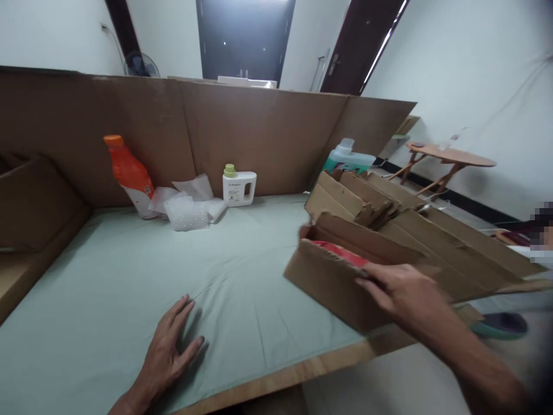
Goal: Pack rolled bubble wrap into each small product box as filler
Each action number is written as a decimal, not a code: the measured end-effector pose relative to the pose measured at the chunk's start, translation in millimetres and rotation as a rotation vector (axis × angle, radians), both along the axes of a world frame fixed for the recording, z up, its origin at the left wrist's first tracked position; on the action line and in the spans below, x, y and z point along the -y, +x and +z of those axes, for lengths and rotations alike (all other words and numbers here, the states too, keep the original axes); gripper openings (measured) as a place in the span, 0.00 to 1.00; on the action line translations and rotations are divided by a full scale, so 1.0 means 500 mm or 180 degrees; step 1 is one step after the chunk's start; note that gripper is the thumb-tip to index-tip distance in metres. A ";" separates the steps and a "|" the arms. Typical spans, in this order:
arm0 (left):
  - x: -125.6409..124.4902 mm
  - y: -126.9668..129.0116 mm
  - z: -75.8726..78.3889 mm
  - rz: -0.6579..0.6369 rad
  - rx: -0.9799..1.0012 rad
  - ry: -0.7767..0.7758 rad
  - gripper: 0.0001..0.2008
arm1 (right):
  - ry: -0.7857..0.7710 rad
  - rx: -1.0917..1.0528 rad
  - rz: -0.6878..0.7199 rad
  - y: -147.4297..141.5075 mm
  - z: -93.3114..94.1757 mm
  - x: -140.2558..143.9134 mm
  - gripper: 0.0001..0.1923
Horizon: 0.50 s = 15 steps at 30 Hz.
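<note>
At the cardboard box (332,285) (red item (341,252) inside), right hand (406,291) grips its edge; left of the box, left hand (166,349) spread

From afar I view pale walls (475,86) and a blue-grey double door (246,40), bright at its top; a fan (141,64) stands to its left, a dark brown door (363,46) and wooden table (458,154) right.

One head-worn view, forward and down across the nearby cloth-covered table (242,276).
</note>
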<state>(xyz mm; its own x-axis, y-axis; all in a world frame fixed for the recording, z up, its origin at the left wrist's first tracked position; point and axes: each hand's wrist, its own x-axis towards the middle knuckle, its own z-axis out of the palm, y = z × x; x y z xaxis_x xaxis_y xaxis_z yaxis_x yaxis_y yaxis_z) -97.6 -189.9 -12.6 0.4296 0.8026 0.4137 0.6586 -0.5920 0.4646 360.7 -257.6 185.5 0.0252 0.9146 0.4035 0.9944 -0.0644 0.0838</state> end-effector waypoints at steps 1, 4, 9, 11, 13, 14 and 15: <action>0.005 0.003 0.007 0.0063 0.0123 -0.0115 0.32 | -0.0053 -0.0018 0.0420 -0.057 0.002 -0.005 0.06; 0.014 0.011 0.029 0.0232 0.0465 -0.0385 0.38 | -0.0081 -0.0343 0.1225 -0.226 0.022 -0.037 0.08; 0.017 0.015 0.035 0.0719 0.1070 -0.0760 0.42 | 0.0000 -0.0680 0.2303 -0.339 0.047 -0.063 0.15; 0.012 0.019 0.031 0.0907 0.1319 -0.0930 0.42 | 0.0481 -0.0952 0.2091 -0.308 0.026 -0.046 0.23; 0.002 0.028 0.035 0.1013 0.1525 -0.1077 0.39 | 0.0878 -0.1394 0.1489 -0.259 -0.018 -0.029 0.27; -0.005 0.036 0.041 0.1006 0.1597 -0.1150 0.36 | 0.0899 -0.1645 0.1147 -0.238 -0.048 -0.025 0.26; -0.012 0.044 0.049 0.0956 0.1651 -0.1224 0.32 | 0.0707 -0.1901 0.0889 -0.222 -0.082 -0.026 0.26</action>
